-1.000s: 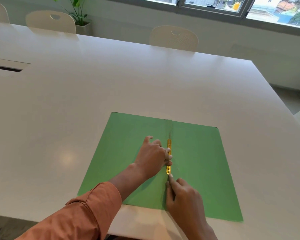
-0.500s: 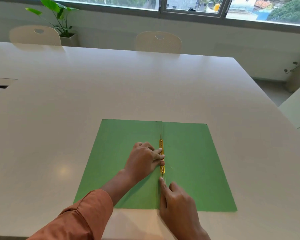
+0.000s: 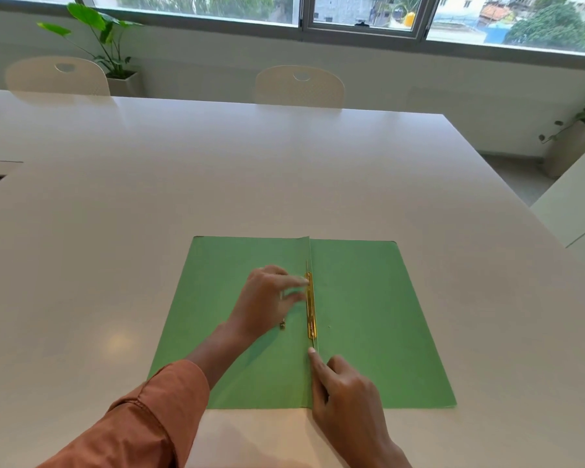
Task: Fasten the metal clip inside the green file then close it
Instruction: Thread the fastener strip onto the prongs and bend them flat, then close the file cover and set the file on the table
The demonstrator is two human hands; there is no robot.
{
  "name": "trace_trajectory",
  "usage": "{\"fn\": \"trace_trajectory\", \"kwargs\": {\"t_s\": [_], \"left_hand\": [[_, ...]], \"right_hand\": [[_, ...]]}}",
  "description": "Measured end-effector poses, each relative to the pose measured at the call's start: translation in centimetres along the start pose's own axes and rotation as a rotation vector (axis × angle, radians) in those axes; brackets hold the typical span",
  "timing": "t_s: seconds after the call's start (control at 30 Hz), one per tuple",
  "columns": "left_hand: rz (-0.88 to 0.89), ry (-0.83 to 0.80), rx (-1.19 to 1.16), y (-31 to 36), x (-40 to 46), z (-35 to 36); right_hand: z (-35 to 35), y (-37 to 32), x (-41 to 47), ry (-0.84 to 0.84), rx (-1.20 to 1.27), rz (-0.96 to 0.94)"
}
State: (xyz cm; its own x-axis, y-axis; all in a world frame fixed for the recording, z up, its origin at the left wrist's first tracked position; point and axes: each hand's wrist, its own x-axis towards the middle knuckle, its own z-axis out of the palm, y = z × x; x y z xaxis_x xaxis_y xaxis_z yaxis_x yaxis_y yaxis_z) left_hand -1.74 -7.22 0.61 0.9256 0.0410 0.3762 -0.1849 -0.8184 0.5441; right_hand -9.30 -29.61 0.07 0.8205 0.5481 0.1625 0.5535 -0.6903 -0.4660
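Left fingers [image 3: 293,283]: spread apart and blurred, tips at the far end of the metal clip [image 3: 310,305], gripping nothing. Half a second ago they lay bunched flat over the middle of the bar; now most of its length shows bare.

Left hand [image 3: 264,302]: palm down on the left leaf, rust sleeve [image 3: 142,417] trailing toward me.

Right hand [image 3: 347,393]: fingers loosely curled, forefinger extended along the spine with its tip just short of the clip's near end, pinning the fold; placed much as it was before.

Metal clip: gold bar lying flat along the centre crease. With my cover lifted it stays down, so I judge it seated, though the blur leaves the far end uncertain.

Small metal piece [image 3: 282,325]: on the left leaf by my left wrist, newly exposed; possibly a slider, too small to tell.

Green file [image 3: 368,315]: open flat on the white table [image 3: 284,170], near edge toward me. Closing not yet begun.
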Motion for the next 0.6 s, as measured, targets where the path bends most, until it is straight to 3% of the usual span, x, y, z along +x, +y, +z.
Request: {"fn": "trace_trajectory", "kwargs": {"t_s": [0.1, 0.23, 0.43, 0.6], "left_hand": [[-0.211, 0.242, 0.06, -3.5, 1.6, -2.1], [-0.486, 0.354, 0.138, -9.1, 3.0, -5.7], [-0.766, 0.272, 0.192, -14.0, 3.7, -10.2], [-0.74, 0.108, 0.186, -15.5, 4.3, -11.3]], "right_hand": [[-0.1, -0.2, -0.2, -0.003, 0.052, -0.004], [-0.4, -0.2, -0.4, 0.03, 0.159, 0.026], [0.0, 0.9, -0.8, 0.017, 0.258, 0.063], [-0.3, 0.9, -0.9, 0.038, 0.279, 0.059]]}}
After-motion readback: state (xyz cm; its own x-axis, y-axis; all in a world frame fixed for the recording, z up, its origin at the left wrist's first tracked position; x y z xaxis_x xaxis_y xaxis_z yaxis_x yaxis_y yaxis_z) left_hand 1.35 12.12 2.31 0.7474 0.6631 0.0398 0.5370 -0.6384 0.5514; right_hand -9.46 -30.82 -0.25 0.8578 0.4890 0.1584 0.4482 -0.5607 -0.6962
